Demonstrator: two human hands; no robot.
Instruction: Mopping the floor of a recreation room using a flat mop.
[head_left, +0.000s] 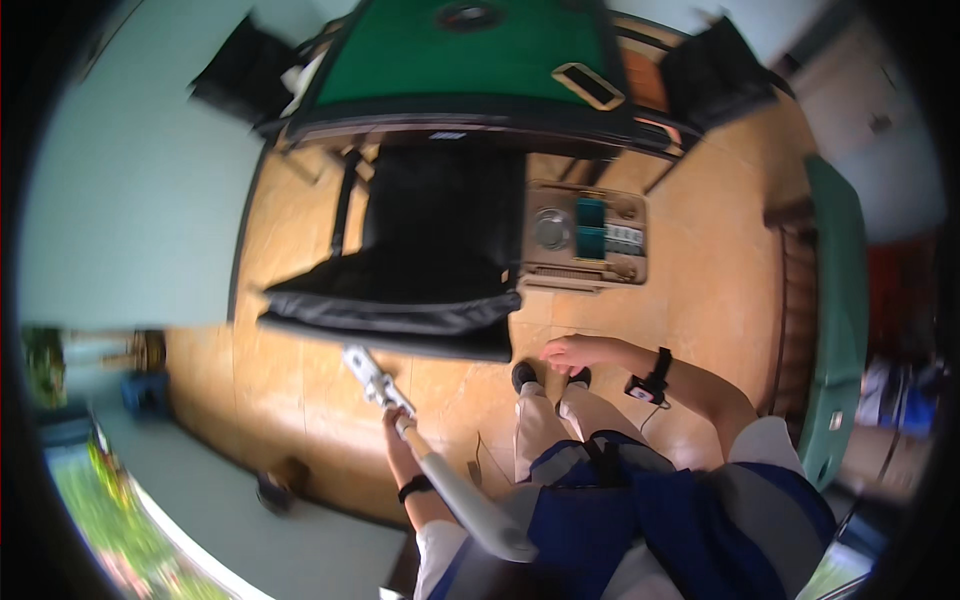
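My left hand (399, 421) grips the shaft of a long-handled white-and-grey tool (465, 491), which may be a mop. Its thick grey end lies close to my body, and the tool slants down to a white jointed part (367, 373) beside a black padded chair (442, 210). The tool's far end is partly lost behind the chair. In front of my shoes, my right hand (574, 354) hangs with loosely spread fingers and holds nothing. A small device is strapped to that forearm.
Beyond the chair stands a green-topped table (420, 67) bearing a phone (590, 85). A beige compartmented plastic unit (547, 259) sits right of the chair. Black chairs (244, 75) flank the table. A green-covered piece of furniture (836, 300) lines the right; tiled floor (712, 247) lies between.
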